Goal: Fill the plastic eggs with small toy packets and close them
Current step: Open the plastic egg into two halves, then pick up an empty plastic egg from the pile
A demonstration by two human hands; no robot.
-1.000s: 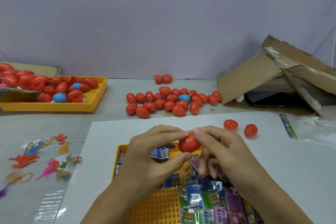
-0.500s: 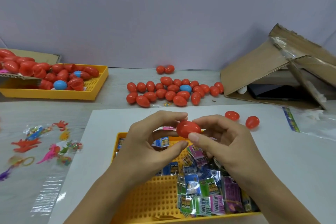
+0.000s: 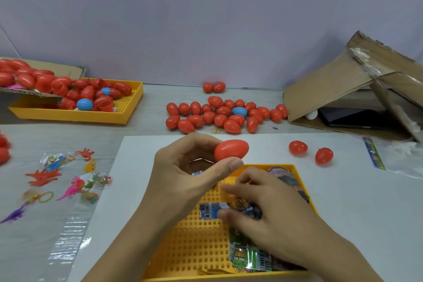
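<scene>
Two loose eggs (image 3: 310, 152) right | left hand (image 3: 183, 181) fingers — pinching egg (image 3: 231, 149) | right hand (image 3: 263, 210) fingers — blurred, unclear

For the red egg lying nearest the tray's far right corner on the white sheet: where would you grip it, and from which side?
Grip the red egg across its widest middle, thumb and fingertip on opposite sides, coming down from above. It lies on its side on the white sheet, apart from the neighbouring egg and the yellow tray, so there is room around it. A pinch near either end would probably slip off the smooth, rounded shell.
</scene>
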